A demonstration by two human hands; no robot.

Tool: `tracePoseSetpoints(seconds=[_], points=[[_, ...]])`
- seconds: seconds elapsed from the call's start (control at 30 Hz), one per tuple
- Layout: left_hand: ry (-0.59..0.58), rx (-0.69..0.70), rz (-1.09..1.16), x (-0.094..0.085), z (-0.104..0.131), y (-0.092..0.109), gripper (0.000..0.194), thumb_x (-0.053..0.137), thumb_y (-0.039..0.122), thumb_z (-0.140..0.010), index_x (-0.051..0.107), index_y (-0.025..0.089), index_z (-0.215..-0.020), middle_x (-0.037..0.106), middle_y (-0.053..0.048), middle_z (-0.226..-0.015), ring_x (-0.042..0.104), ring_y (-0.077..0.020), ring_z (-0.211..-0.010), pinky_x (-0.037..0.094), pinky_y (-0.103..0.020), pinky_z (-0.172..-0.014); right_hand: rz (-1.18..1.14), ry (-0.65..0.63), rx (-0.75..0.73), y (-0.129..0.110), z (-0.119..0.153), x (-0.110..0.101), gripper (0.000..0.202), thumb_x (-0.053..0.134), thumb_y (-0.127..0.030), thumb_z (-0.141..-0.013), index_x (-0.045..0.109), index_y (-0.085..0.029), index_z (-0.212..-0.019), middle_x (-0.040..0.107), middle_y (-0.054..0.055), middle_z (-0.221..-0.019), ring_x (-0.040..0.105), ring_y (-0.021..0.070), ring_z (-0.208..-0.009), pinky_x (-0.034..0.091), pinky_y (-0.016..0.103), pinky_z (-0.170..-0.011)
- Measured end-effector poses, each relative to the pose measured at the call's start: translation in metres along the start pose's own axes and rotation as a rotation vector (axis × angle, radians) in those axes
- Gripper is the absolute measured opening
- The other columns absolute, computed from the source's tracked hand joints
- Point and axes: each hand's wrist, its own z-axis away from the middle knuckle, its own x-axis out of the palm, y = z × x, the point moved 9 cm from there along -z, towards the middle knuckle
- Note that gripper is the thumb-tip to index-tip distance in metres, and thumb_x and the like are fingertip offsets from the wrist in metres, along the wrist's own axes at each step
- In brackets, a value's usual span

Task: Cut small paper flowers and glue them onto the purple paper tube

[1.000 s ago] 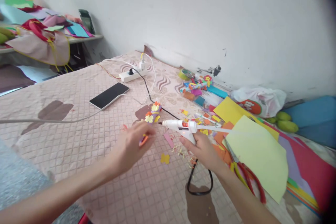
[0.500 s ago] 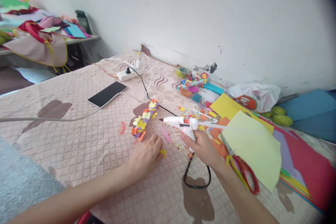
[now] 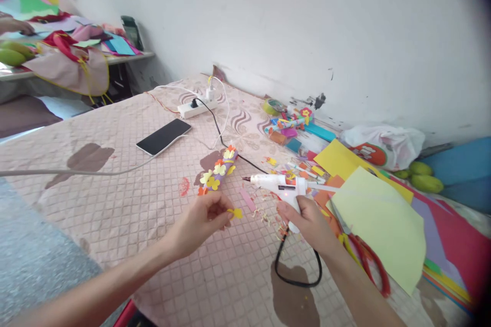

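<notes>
My left hand pinches a small yellow paper flower between thumb and fingers, above the checked tablecloth. Wrapped round its handle, my right hand holds a white glue gun whose dark nozzle points left. A clear glue stick sticks out of its back, and a black cord loops below. Just beyond my left hand lies a purple roll covered with yellow, white and orange paper flowers; my hand hides its near end.
A phone and a power strip lie at the far left. Paper scraps, red-handled scissors and coloured sheets cover the right side, with green fruit behind. Another person's hand shows at the side table.
My left hand has turned and lifted, so the yellow flower shows in its fingertips. The glue gun has shifted slightly right and down. Another person's hand has come into view at the left.
</notes>
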Motion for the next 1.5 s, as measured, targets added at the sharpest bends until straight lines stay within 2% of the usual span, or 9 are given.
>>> tracePoseSetpoints(seconds=[0.23, 0.33, 0.43, 0.57, 0.7, 0.77, 0.97, 1.13, 1.5], points=[[-0.016, -0.031, 0.004, -0.005, 0.014, -0.01, 0.01, 0.052, 0.026, -0.081, 0.054, 0.017, -0.078, 0.056, 0.001, -0.066, 0.055, -0.0095, -0.059, 0.047, -0.023, -0.055, -0.048, -0.021, 0.067, 0.006, 0.002, 0.002, 0.037, 0.046, -0.046, -0.081, 0.043, -0.021, -0.054, 0.044, -0.002, -0.048, 0.044, 0.0131, -0.046, 0.036, 0.023, -0.042], [0.038, -0.009, 0.016, -0.02, 0.015, -0.004, 0.011, 0.054, 0.028, -0.08, 0.053, 0.017, -0.079, 0.056, 0.001, -0.067, 0.054, -0.0095, -0.059, 0.047, -0.023, -0.054, -0.08, -0.017, 0.081, 0.006, 0.002, 0.001, 0.037, 0.046, -0.046, -0.08, 0.044, -0.021, -0.054, 0.046, -0.001, -0.049, 0.045, 0.0138, -0.045, 0.037, 0.024, -0.042], [0.163, 0.061, -0.103, -0.04, 0.015, 0.01, 0.01, 0.053, 0.027, -0.081, 0.055, 0.017, -0.08, 0.059, -0.001, -0.073, 0.055, -0.0107, -0.064, 0.048, -0.024, -0.058, -0.098, -0.029, 0.096, 0.007, 0.002, 0.003, 0.037, 0.046, -0.048, -0.08, 0.044, -0.022, -0.053, 0.048, -0.001, -0.047, 0.045, 0.0137, -0.043, 0.037, 0.024, -0.041], [0.29, 0.245, -0.354, -0.054, 0.017, 0.033, 0.005, 0.052, 0.02, -0.082, 0.056, 0.018, -0.079, 0.062, -0.002, -0.076, 0.058, -0.0123, -0.07, 0.048, -0.026, -0.065, -0.138, -0.074, 0.104, 0.009, 0.004, 0.007, 0.039, 0.047, -0.05, -0.079, 0.046, -0.02, -0.054, 0.048, -0.001, -0.047, 0.046, 0.0129, -0.045, 0.037, 0.023, -0.041], [0.352, 0.65, -0.542, -0.047, 0.028, 0.056, 0.008, 0.054, 0.01, -0.08, 0.057, 0.018, -0.08, 0.063, -0.003, -0.08, 0.06, -0.0131, -0.076, 0.049, -0.027, -0.069, -0.231, -0.216, 0.117, 0.005, 0.011, 0.019, 0.046, 0.043, -0.054, -0.081, 0.048, -0.017, -0.055, 0.048, -0.001, -0.047, 0.042, 0.0104, -0.043, 0.034, 0.022, -0.041], [0.357, 0.803, -0.592, -0.042, 0.034, 0.06, 0.014, 0.055, 0.006, -0.078, 0.056, 0.018, -0.085, 0.064, -0.003, -0.085, 0.061, -0.0127, -0.08, 0.05, -0.027, -0.072, -0.243, -0.27, 0.099, -0.003, 0.016, 0.023, 0.048, 0.042, -0.056, -0.082, 0.048, -0.017, -0.054, 0.044, -0.002, -0.046, 0.038, 0.0093, -0.042, 0.03, 0.021, -0.041], [0.369, 1.026, -0.691, -0.034, 0.046, 0.067, 0.021, 0.056, -0.001, -0.075, 0.055, 0.017, -0.087, 0.063, -0.004, -0.087, 0.061, -0.0113, -0.078, 0.052, -0.027, -0.075, -0.192, -0.3, -0.03, -0.03, 0.023, 0.02, 0.044, 0.045, -0.051, -0.083, 0.048, -0.017, -0.056, 0.044, -0.001, -0.052, 0.04, 0.0106, -0.051, 0.03, 0.021, -0.044], [0.354, 1.082, -0.694, -0.032, 0.049, 0.071, 0.025, 0.058, -0.002, -0.072, 0.055, 0.015, -0.09, 0.062, -0.006, -0.089, 0.06, -0.0125, -0.077, 0.052, -0.028, -0.07, -0.159, -0.28, -0.035, -0.03, 0.023, 0.018, 0.042, 0.045, -0.048, -0.083, 0.045, -0.017, -0.054, 0.044, -0.001, -0.052, 0.039, 0.0106, -0.051, 0.03, 0.02, -0.042], [0.329, 1.059, -0.709, -0.03, 0.048, 0.068, 0.024, 0.057, -0.001, -0.074, 0.055, 0.015, -0.092, 0.063, -0.007, -0.089, 0.061, -0.0142, -0.079, 0.052, -0.03, -0.073, -0.114, -0.239, -0.07, -0.037, 0.022, 0.015, 0.036, 0.047, -0.044, -0.083, 0.048, -0.018, -0.059, 0.052, 0.0, -0.06, 0.045, 0.012, -0.055, 0.035, 0.02, -0.046]])
